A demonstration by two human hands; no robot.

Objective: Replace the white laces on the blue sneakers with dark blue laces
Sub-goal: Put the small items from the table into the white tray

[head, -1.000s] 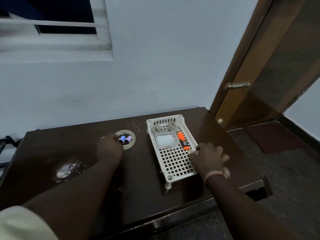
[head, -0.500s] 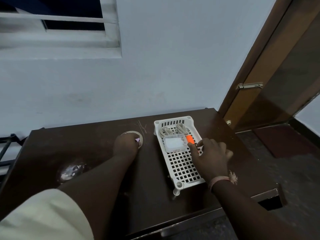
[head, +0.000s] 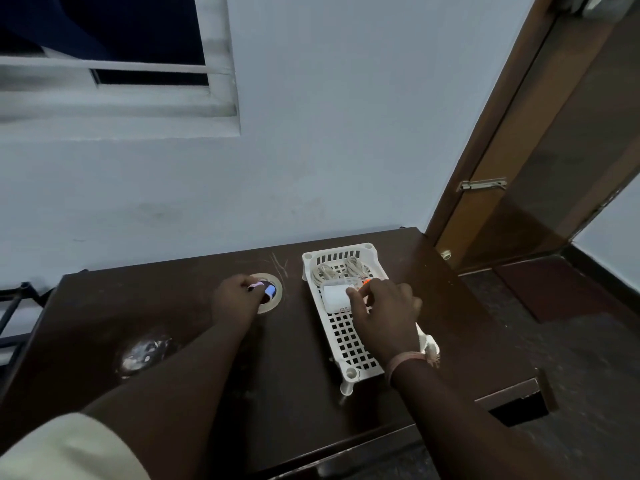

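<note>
Both hands reached forward: left hand (head: 239, 299) pinches thread spools (head: 265, 289); right hand (head: 382, 308) fingers the orange marker (head: 365, 281). Sneakers unseen; still searching, find laces next.

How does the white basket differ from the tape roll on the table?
The white basket is rectangular, perforated and stands on short legs; the tape roll is a round ring lying flat. The basket holds cords and a white box; the roll encloses small thread spools. Both sit on the dark table, each with a hand at it.

Home room: dark wooden table (head: 173, 306), wooden door (head: 554, 150), louvred window (head: 114, 81).
</note>
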